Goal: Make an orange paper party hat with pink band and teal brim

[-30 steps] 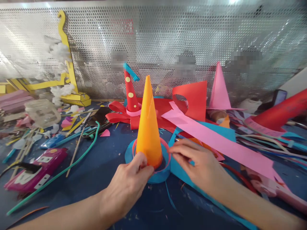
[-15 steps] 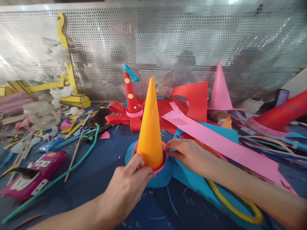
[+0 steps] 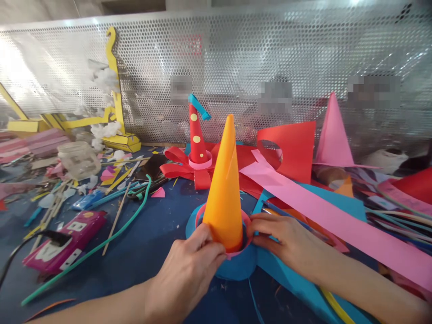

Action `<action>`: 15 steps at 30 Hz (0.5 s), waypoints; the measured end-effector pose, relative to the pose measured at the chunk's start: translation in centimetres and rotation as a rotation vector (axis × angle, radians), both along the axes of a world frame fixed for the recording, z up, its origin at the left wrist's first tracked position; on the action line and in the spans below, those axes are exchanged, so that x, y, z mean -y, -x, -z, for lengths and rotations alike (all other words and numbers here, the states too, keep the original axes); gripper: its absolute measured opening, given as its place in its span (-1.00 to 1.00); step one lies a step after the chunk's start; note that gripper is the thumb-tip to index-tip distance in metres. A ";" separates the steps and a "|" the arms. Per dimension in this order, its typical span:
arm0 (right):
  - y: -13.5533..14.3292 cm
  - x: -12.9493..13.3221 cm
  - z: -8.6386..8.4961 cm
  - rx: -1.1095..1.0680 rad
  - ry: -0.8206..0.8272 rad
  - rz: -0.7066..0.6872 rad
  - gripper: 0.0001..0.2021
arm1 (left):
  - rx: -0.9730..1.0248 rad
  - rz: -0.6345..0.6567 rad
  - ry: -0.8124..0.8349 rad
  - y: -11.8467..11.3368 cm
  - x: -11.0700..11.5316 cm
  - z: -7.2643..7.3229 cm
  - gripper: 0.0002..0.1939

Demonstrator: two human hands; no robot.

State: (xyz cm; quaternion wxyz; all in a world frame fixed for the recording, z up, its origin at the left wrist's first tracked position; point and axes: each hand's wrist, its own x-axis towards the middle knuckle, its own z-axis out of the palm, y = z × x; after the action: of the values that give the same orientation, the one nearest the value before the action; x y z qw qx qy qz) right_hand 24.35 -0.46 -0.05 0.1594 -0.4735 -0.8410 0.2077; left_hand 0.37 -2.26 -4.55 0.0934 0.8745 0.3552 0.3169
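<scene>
An orange paper cone stands upright in front of me, its point up. Around its foot runs a pink paper band, standing a little away from the cone at the right. Below both lies a round blue piece. My left hand pinches the band at the cone's front left, its fingers close against the cone. At the right side, my right hand is closed on the band between thumb and fingers. The fingertips of both hands partly cover the band.
Behind the cone stands a spotted red cone with red loops. A pink paper strip and blue sheet lie right. A pink cone stands farther back. Left are a purple power strip, teal tube and jar.
The view has swung left, so everything appears farther right. Both hands remain on the pink band, and the cone stays upright between them.
</scene>
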 end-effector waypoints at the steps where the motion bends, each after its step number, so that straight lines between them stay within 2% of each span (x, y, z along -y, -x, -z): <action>1: 0.0 0.0 0.0 -0.006 0.007 -0.005 -0.84 | 0.002 0.003 -0.003 0.1 0.0 0.0 -0.73; 9: -0.4 0.1 0.0 0.028 0.009 0.000 -0.82 | 0.020 -0.003 0.012 0.3 0.0 0.0 -0.72; 12: -1.0 0.1 -0.5 0.012 -0.071 0.089 -0.71 | 0.031 0.001 0.026 0.4 -0.1 0.1 -0.72; 15: -0.7 0.0 -1.6 -0.062 -0.104 0.212 -0.73 | 0.028 0.009 0.024 0.4 0.0 0.1 -0.73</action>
State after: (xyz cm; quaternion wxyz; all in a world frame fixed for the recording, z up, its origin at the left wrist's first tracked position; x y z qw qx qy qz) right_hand 25.07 -0.41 1.56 0.2309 -0.5441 -0.7905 0.1605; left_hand -0.04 -2.21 -4.70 0.1100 0.8703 0.3538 0.3244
